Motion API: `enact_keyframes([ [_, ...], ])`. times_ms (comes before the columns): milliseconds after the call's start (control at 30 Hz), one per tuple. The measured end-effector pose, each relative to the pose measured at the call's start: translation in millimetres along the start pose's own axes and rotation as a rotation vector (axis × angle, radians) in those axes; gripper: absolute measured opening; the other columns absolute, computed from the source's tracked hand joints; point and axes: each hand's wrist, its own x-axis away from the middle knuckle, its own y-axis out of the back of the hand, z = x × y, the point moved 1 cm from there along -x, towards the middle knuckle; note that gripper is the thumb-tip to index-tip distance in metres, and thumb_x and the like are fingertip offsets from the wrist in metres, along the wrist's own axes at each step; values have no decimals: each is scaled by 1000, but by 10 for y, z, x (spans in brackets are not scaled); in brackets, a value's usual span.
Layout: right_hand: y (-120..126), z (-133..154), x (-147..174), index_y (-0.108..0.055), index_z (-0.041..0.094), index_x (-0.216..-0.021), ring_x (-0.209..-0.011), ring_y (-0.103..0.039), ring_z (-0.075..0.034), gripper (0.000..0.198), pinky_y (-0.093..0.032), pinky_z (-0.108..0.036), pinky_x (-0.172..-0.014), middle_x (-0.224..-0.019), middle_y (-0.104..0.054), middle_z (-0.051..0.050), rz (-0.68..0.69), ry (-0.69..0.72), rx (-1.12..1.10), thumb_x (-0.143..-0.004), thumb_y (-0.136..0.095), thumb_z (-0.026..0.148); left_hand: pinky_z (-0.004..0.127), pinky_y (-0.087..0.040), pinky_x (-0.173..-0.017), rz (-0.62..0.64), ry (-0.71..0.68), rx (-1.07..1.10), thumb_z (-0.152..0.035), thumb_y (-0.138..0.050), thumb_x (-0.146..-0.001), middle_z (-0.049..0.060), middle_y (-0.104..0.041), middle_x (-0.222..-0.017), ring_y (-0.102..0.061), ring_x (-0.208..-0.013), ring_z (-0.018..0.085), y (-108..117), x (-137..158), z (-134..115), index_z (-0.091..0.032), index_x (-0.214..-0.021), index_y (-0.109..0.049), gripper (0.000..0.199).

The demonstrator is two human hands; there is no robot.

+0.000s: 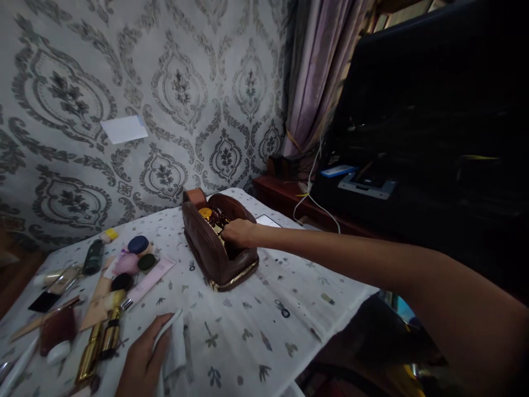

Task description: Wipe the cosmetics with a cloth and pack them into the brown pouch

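My right hand (238, 232) reaches from the right into an unzipped brown leather toiletry bag (206, 256) on the table. Its fingers are curled down among gold-coloured items, and the fingertips are hidden, so what they grip cannot be made out. A round yellow-gold cap (205, 213) shows in the bag beside that hand. At the table's near side, my left hand (144, 353) pinches a white tissue (176, 347) between thumb and fingers. To its left lie two gold-capped bottles, the nearer one a gold tube (88, 355).
Several cosmetics spread over the left of the patterned tablecloth (248, 342), among them a pink tube (152, 278), a blue-lidded jar (138, 245) and a dark green bottle (93, 257). A phone (268, 221) lies behind my right wrist. A white cable (311, 187) hangs beyond.
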Motion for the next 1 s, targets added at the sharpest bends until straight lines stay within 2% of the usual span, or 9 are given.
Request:
enact_keyframes([
  [200,-36,-6,16,-72,18,-106,-98,-72,-24,22,-56,-30,-80,-98,-75,-13,2,17,-2,-90,-58,17,35,-57,-91,-23,5,-12,-58,-49,-86,8,-77,-105,-73,-95,25,13,-13,-82,-19,-108,-73,51],
  [433,-37,8,99,-71,14,-108,-104,-70,-28,25,-55,-34,-81,-108,-73,-16,-11,42,-17,-92,-52,14,33,-59,-84,-2,8,5,-56,-51,-85,7,-77,-98,-73,-90,25,53,-40,-197,-19,-107,-72,48],
  [567,-23,-6,62,-72,15,-105,-98,-70,-25,22,-53,-30,-75,-104,-73,-15,-29,47,-40,-90,-56,15,31,-59,-79,39,18,2,-55,-50,-87,4,-76,-88,-72,-82,24,82,-43,-206,-20,-110,-71,46],
  [667,133,-32,67,-72,14,-100,-88,-69,-21,18,-48,-25,-69,-98,-74,-12,-50,80,-63,-87,-60,19,31,-59,-77,51,14,-4,-55,-51,-86,5,-76,-87,-72,-81,24,100,-52,-179,-19,-110,-71,47],
  [733,311,-67,129,-71,12,-96,-82,-66,-17,19,-43,-23,-67,-93,-73,-10,-156,69,-109,-91,-55,21,32,-59,-76,45,8,-1,-57,-53,-84,5,-76,-86,-71,-78,24,100,-56,-167,-19,-107,-72,48],
  [800,499,-121,249,-69,10,-90,-74,-61,-14,25,-38,-23,-65,-85,-71,-8,-403,-22,-228,-95,-48,22,32,-59,-75,10,33,16,-58,-52,-83,4,-74,-80,-70,-75,24,92,-54,-175,-19,-105,-72,50],
  [867,618,-173,402,-66,10,-85,-68,-56,-13,28,-34,-22,-63,-76,-68,-4,-582,-109,-343,-97,-45,24,32,-59,-74,-14,67,45,-59,-51,-84,3,-72,-74,-70,-74,23,81,-46,-200,-19,-106,-72,51],
  [933,629,-199,552,-64,11,-81,-65,-53,-12,29,-32,-22,-61,-71,-64,-2,-648,-146,-408,-97,-45,26,31,-58,-73,-17,82,62,-59,-50,-85,3,-72,-75,-70,-75,23,75,-40,-224,-19,-106,-72,51],
  [1000,538,-188,674,-62,13,-80,-63,-51,-12,27,-32,-22,-61,-69,-62,-1,-644,-138,-425,-97,-47,27,31,-58,-75,-18,77,62,-59,-50,-85,4,-74,-82,-71,-80,24,79,-39,-235,-19,-106,-72,51],
])
